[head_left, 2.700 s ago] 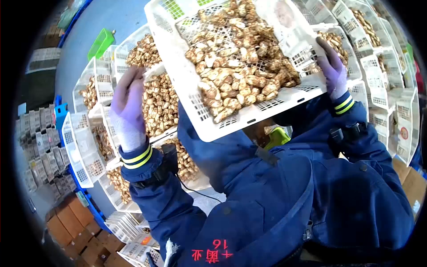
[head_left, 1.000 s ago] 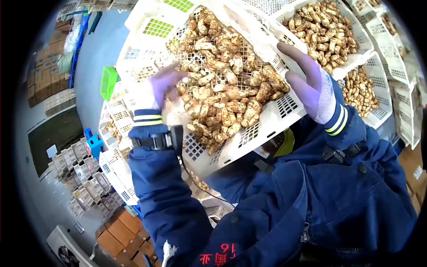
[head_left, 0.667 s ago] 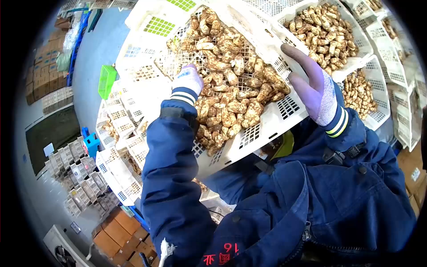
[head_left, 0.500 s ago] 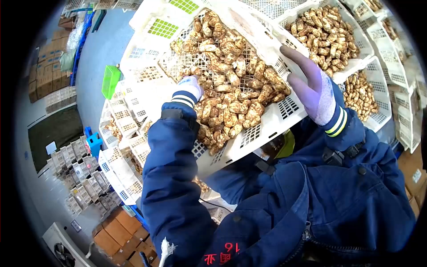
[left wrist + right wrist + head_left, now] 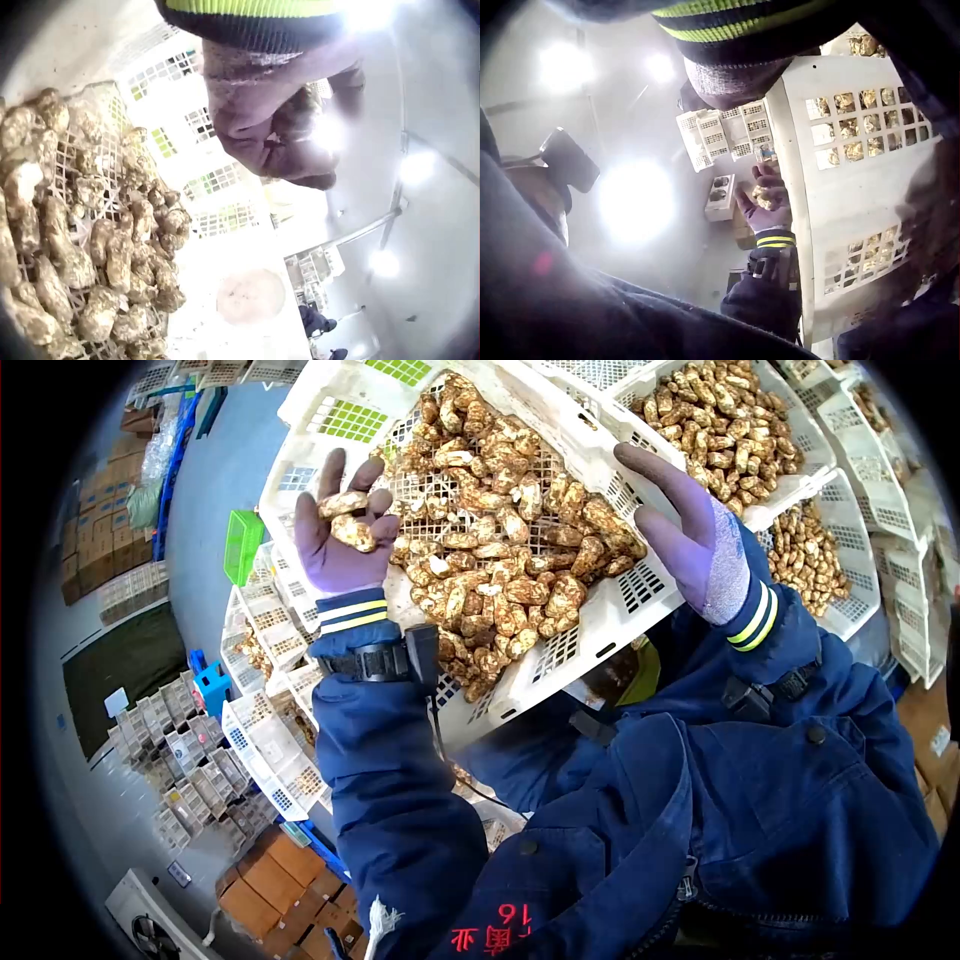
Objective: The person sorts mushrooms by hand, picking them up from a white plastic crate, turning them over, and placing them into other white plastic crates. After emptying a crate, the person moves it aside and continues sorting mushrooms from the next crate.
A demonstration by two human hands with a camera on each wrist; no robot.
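Observation:
A white plastic crate (image 5: 545, 685), tilted towards the person, holds many stubby brown-and-white mushrooms (image 5: 520, 590) on its mesh bottom. Over its left side the gloved left hand (image 5: 345, 550) is turned palm up, fingers curled round two mushrooms (image 5: 350, 520). From the right wrist view the same left hand (image 5: 769, 206) shows beyond the crate wall. In the left wrist view the left hand (image 5: 262, 105) partly hides what it holds. The gloved right hand (image 5: 700, 550) rests at the crate's right rim, thumb and fingers spread and nearly straight.
Further white crates of mushrooms stand at the right, one large (image 5: 725, 430) and one lower (image 5: 808, 565). Several more stacked crates (image 5: 265, 730) lie below left. A green basket (image 5: 243, 547) stands behind them, and cardboard boxes (image 5: 270, 880) are on the floor.
The crate, raised higher 2.7 seconds ago, now sits lower. The left hand went in among the mushrooms, then came up and left, palm turned up, with two mushrooms. The right hand stayed at the rim recently.

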